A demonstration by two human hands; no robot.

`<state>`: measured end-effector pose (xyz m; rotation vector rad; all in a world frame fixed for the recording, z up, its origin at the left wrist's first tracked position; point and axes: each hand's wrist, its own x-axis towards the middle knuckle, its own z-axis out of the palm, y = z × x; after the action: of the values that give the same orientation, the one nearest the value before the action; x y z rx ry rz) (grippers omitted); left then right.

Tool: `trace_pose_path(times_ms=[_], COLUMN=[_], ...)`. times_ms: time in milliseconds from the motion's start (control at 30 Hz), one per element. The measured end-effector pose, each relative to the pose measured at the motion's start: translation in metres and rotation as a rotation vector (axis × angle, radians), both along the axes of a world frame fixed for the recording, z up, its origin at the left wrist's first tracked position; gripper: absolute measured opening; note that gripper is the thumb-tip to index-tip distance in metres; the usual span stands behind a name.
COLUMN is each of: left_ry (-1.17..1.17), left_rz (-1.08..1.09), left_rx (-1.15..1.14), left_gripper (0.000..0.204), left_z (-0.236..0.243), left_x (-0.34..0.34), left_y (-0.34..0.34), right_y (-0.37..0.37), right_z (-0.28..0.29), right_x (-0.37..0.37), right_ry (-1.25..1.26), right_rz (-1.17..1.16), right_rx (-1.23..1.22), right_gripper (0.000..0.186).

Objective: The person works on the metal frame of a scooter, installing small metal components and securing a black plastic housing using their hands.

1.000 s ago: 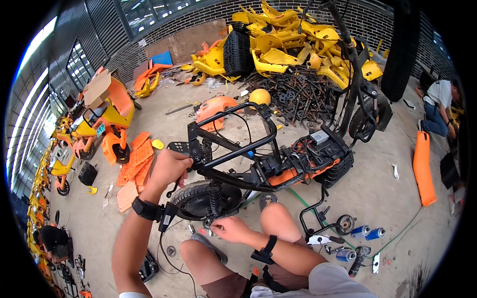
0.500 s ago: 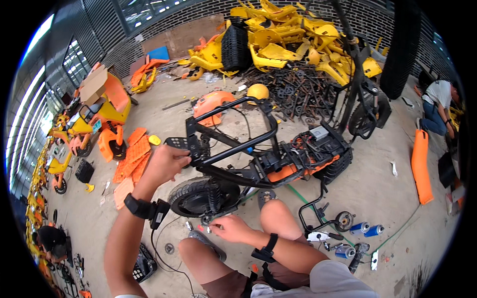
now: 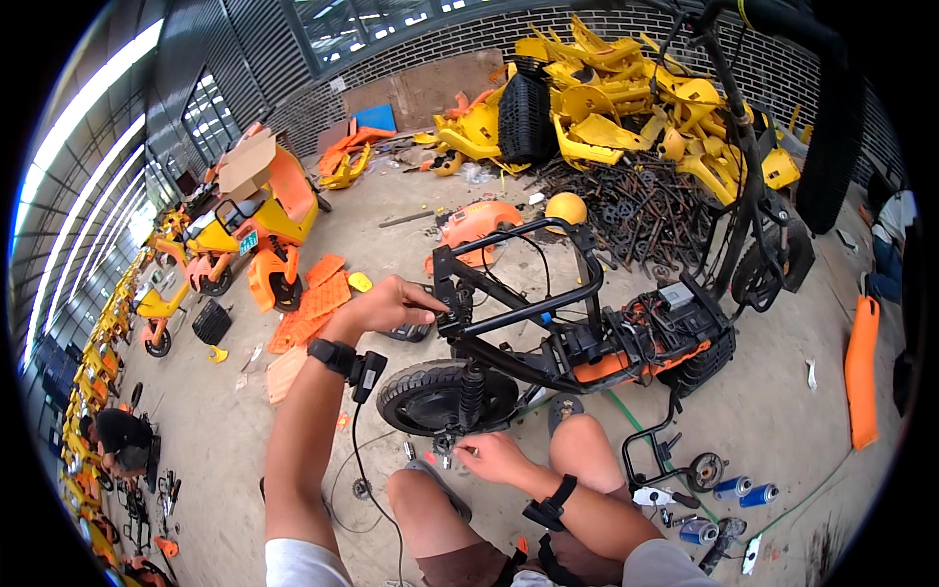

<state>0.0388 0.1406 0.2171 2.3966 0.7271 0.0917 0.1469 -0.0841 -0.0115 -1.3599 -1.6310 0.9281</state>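
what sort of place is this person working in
Probably a scooter repair or dismantling workshop: a stripped black scooter frame, a heap of yellow body panels at the back, and yellow-and-orange scooters along the left.

Beneath you, the grey concrete floor (image 3: pixel 773 391) is bearing a stripped black scooter frame (image 3: pixel 514 315), its fat tyre (image 3: pixel 419 396) resting directly on it. Along the floor's far edge, yellow panels (image 3: pixel 587 103) are lying heaped beside dark metal parts (image 3: pixel 636 215). Toward its right edge, a long orange panel (image 3: pixel 863 377) is lying; nearer you, blue cans (image 3: pixel 759 495) and probably a power drill (image 3: pixel 722 546) are resting. Toward its left edge, scooters (image 3: pixel 284 191) are standing.
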Motion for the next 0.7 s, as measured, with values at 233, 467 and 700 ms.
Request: trace_pose_path(times_ms=[233,467,700], left_ry=[-0.459,-0.526,-0.902], left_rz=[0.381,0.556,0.751], left_rx=[-0.280,-0.863,-0.939], left_gripper=[0.031,0.017,0.015], left_z=[0.013,-0.014,-0.093], left_x=[-0.035,-0.058,-0.039], left_y=[-0.021,-0.149,-0.189], right_y=[-0.005,-0.008,-0.027], right_z=[0.012,0.009,0.037], right_x=[-0.005,0.000,0.019], right_ry=[0.087,0.712,1.121], right_rz=[-0.038,0.144,0.559], right_rx=[-0.085,-0.259,-0.489], right_gripper=[0.024,0.035,0.048])
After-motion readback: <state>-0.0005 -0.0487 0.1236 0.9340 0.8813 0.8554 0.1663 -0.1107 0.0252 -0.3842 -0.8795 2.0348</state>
